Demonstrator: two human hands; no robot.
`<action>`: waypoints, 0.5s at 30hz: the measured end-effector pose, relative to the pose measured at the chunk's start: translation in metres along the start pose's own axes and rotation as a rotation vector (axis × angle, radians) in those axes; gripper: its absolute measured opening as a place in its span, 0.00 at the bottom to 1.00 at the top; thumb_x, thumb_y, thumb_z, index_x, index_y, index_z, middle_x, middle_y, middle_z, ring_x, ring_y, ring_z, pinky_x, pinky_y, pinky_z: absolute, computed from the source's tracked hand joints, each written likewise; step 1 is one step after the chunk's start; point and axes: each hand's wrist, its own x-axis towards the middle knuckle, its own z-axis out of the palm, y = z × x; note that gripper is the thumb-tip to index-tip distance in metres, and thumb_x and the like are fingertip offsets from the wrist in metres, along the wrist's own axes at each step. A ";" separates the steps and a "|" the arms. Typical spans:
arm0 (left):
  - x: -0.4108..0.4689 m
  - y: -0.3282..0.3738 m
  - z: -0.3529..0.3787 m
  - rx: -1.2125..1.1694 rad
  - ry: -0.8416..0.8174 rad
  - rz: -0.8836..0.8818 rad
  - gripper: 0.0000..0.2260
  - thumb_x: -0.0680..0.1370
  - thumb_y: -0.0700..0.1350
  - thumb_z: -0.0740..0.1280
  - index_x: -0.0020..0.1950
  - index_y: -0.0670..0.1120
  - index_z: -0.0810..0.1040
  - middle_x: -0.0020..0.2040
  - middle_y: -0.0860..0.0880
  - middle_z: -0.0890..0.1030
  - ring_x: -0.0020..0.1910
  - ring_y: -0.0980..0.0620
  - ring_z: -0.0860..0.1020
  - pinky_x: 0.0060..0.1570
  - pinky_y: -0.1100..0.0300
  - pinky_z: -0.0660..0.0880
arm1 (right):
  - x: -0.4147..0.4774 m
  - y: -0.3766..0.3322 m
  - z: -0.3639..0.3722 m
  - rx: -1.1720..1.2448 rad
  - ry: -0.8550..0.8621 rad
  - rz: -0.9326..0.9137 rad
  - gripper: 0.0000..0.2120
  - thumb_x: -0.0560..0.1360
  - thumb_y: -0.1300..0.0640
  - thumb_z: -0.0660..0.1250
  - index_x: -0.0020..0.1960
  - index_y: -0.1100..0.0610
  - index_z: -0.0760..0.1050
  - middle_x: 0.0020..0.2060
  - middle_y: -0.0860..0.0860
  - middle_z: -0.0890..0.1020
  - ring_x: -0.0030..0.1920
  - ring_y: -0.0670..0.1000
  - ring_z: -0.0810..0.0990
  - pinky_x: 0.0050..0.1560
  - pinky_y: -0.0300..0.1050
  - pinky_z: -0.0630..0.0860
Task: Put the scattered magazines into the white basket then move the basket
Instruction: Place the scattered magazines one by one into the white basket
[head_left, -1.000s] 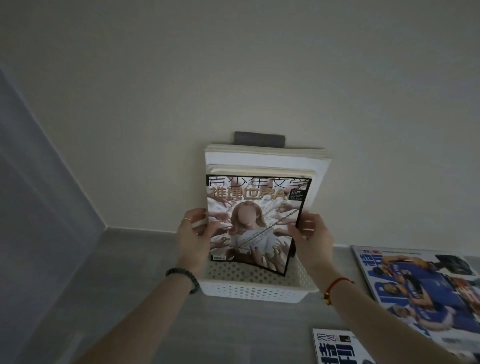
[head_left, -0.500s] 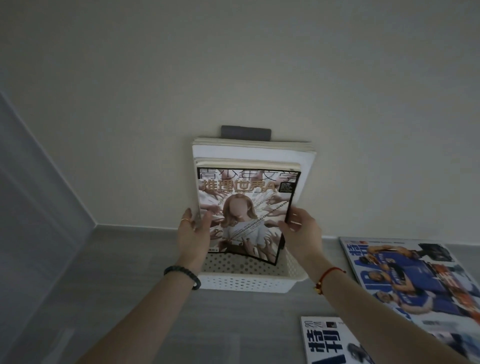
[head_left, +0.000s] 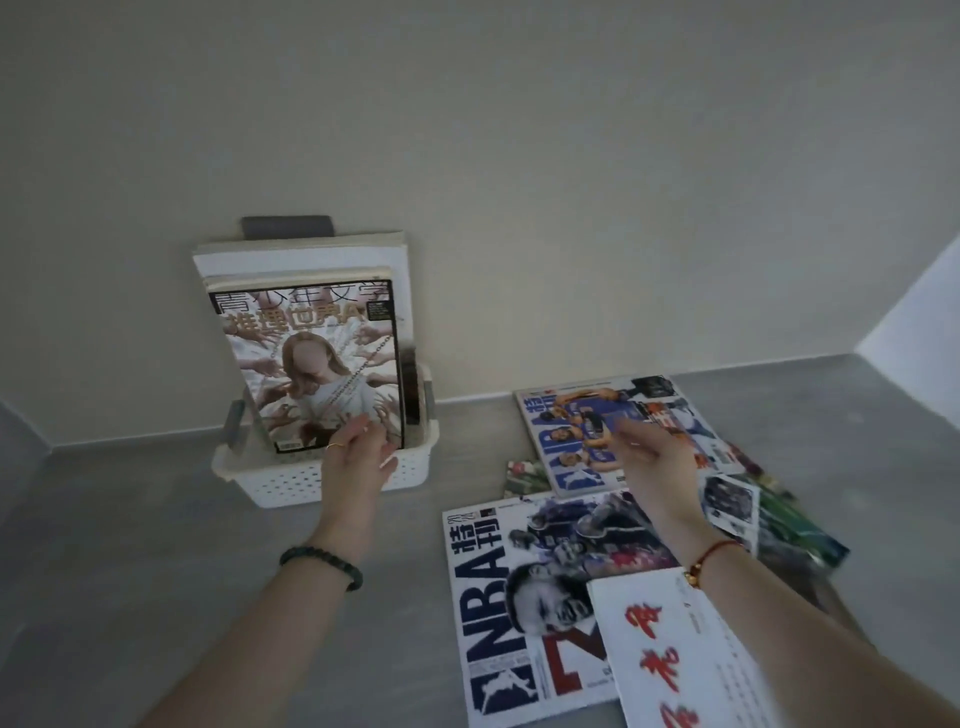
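Both hands have let go of the hands-cover magazine (head_left: 317, 364), which now stands upright in the white basket (head_left: 291, 480), leaning back on the pale magazines behind it. The right hand (head_left: 649, 457) has swung out toward 3 o'clock. The view has turned the same way, bringing more scattered magazines into sight.

The left hand (head_left: 358, 462) hovers at the basket's front rim with its fingers loosely spread and holding nothing. Whether they touch the cover's lower edge cannot be told. The right hand, blurred, reaches with open fingers over the blue NBA magazine (head_left: 587, 415), gripping nothing yet.

The step in hand looks like fetching the next magazine. That blue one lies flat at the basket's 3 o'clock, its near edge overlapping a small floral item (head_left: 524, 478) and the pile at 5 o'clock. It would be best to slide a thumb under a free edge, lift the magazine clear of its neighbours, then take it in both hands and lower it in front of the standing one. The left hand could steady the upright stack against tipping forward.

The basket sits close to the wall (head_left: 519, 156) at 12 o'clock, so it cannot go that way. The grey surface (head_left: 156, 545) at 7 to 9 o'clock offers open room. The large NBA issue (head_left: 519, 597) and the white booklet (head_left: 670, 665) crowd 4 to 5 o'clock.
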 end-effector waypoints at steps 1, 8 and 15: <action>-0.010 -0.007 0.011 0.001 -0.013 -0.047 0.07 0.77 0.40 0.61 0.55 0.45 0.71 0.44 0.49 0.76 0.47 0.51 0.76 0.47 0.60 0.72 | -0.001 0.008 -0.015 -0.009 0.007 0.001 0.10 0.73 0.62 0.67 0.54 0.60 0.78 0.43 0.52 0.81 0.40 0.43 0.79 0.40 0.31 0.73; -0.080 -0.069 0.078 0.147 -0.139 -0.285 0.12 0.77 0.40 0.61 0.61 0.44 0.69 0.54 0.44 0.74 0.51 0.47 0.74 0.52 0.55 0.71 | -0.015 0.066 -0.108 -0.126 -0.057 0.097 0.13 0.69 0.64 0.69 0.54 0.62 0.78 0.47 0.56 0.82 0.44 0.49 0.79 0.49 0.37 0.73; -0.130 -0.137 0.119 0.303 -0.112 -0.359 0.13 0.76 0.42 0.63 0.61 0.46 0.72 0.52 0.47 0.75 0.54 0.48 0.72 0.59 0.52 0.68 | -0.034 0.128 -0.167 -0.504 -0.442 0.005 0.24 0.69 0.55 0.71 0.63 0.52 0.70 0.62 0.49 0.75 0.61 0.49 0.73 0.63 0.42 0.64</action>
